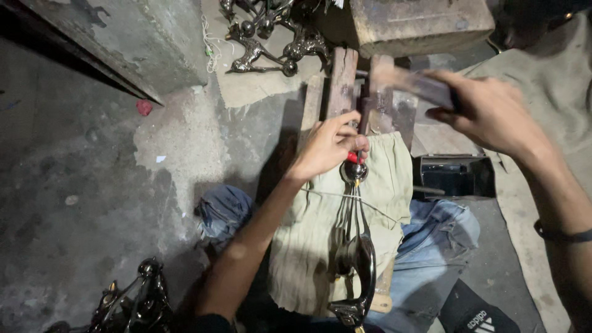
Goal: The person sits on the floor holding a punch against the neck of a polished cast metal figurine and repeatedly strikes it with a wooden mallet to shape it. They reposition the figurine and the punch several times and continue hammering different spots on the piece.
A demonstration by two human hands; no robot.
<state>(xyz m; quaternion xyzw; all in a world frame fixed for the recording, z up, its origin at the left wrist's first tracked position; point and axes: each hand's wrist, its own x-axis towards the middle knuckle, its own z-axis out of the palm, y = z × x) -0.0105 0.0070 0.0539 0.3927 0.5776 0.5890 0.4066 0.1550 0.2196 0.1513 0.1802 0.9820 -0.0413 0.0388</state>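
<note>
My left hand (pixel 327 147) grips a small red-handled tool (pixel 354 158) pressed onto the top of a dark shiny metal figure (pixel 356 246). The figure lies lengthwise on a pale green cloth (pixel 308 234) spread over my lap. My right hand (pixel 490 111) is raised at the upper right, closed around a hammer (pixel 407 79) that is blurred by motion, its head above the tool. A wooden plank (pixel 342 80) runs away from me under the left hand.
Several shiny metal figures (pixel 271 37) lie on a mat at the top. More dark figures (pixel 132 302) sit at the bottom left. A metal block (pixel 419 24) stands at the top, a dark open box (pixel 456 176) to the right. Rough concrete floor (pixel 80 185) spreads left.
</note>
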